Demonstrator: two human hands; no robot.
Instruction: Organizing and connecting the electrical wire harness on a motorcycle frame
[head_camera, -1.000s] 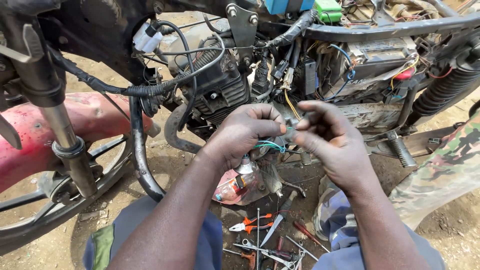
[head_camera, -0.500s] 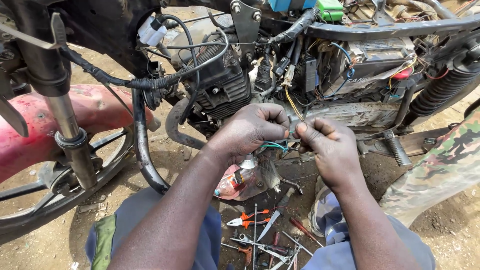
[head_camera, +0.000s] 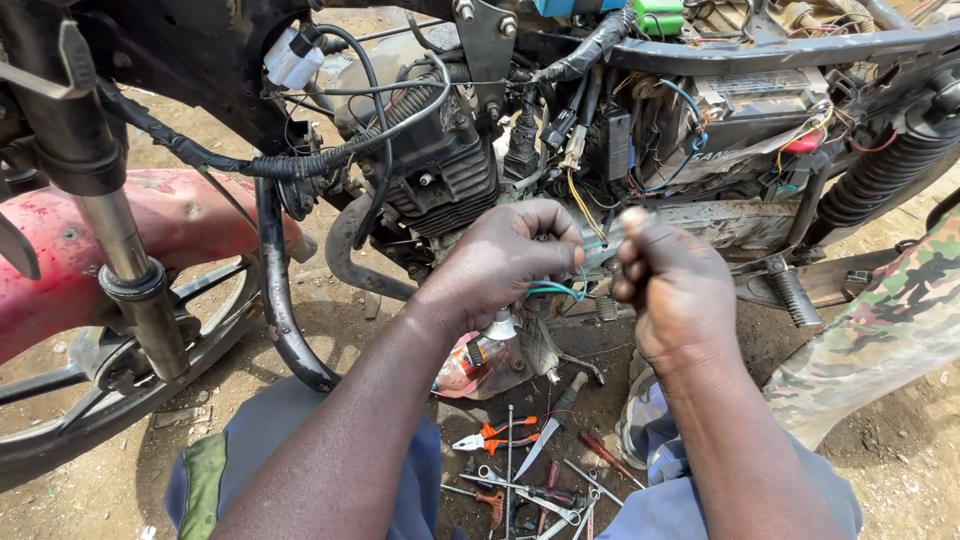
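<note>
Head view, left hand (head_camera: 510, 255) and right hand (head_camera: 672, 285) pinching green wire (head_camera: 556, 289), lying crosswise

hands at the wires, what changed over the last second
The left hand and right hand have drawn slightly apart; a second ago their fingertips met over the green wires, now a gap shows between them. The left hand still grips the wires; the right is closed in a fist, what it pinches is unclear. The motorcycle engine, front wheel and tools on the ground stayed put.
</note>
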